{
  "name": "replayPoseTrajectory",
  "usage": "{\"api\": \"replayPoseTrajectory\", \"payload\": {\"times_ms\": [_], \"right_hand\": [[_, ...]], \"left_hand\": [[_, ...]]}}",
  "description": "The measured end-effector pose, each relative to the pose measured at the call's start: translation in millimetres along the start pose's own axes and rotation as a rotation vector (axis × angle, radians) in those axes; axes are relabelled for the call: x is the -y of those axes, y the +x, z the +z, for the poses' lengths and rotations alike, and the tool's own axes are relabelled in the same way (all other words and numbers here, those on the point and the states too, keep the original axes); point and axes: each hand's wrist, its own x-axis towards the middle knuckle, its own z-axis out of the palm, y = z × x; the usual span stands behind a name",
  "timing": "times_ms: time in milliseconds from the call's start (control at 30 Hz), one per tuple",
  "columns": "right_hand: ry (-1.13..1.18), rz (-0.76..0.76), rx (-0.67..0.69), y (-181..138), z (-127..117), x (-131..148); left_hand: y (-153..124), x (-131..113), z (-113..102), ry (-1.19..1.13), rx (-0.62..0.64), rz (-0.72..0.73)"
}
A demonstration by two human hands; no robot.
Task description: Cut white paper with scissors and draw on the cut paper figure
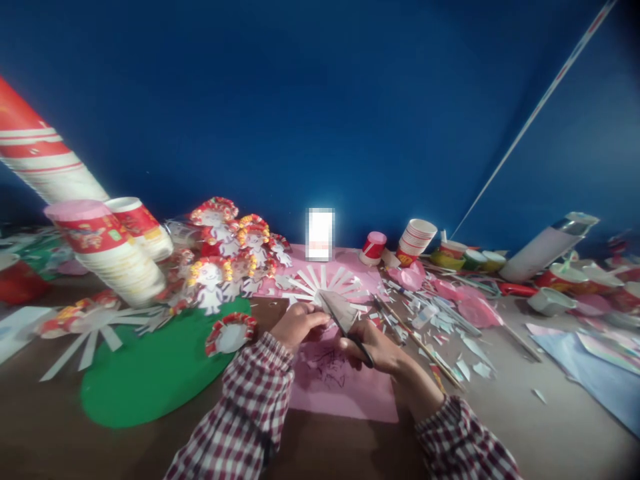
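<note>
In the head view my right hand [377, 348] is closed around the dark handles of a pair of scissors [339, 312], whose grey blades point away and to the left. Beside the blades, my left hand [303, 327] has thumb and fingers pinched together. What lies between them is too small and blurred to make out. Under both hands lies a pink sheet [357, 399] with dark drawn lines. Just beyond the hands, white paper strips [345, 283] fan out over another pink sheet [293, 259].
To the left stand stacked paper cups [120, 267], paper figures with red and yellow frilled edges [207, 283], and a green oval sheet [150, 387]. On the right lie paper scraps [450, 327], a thin wooden stick [430, 357] and more cups [417, 237]. A blue wall [250, 100] rises behind.
</note>
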Motion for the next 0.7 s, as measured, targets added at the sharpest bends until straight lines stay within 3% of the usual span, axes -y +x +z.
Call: {"api": "replayPoseTrajectory", "payload": {"times_ms": [700], "right_hand": [[0.033,0.003,-0.007,0.7,1.5,-4.0]], "left_hand": [[0.3,-1.0,-0.6,-0.021,0.042,-0.02]]}}
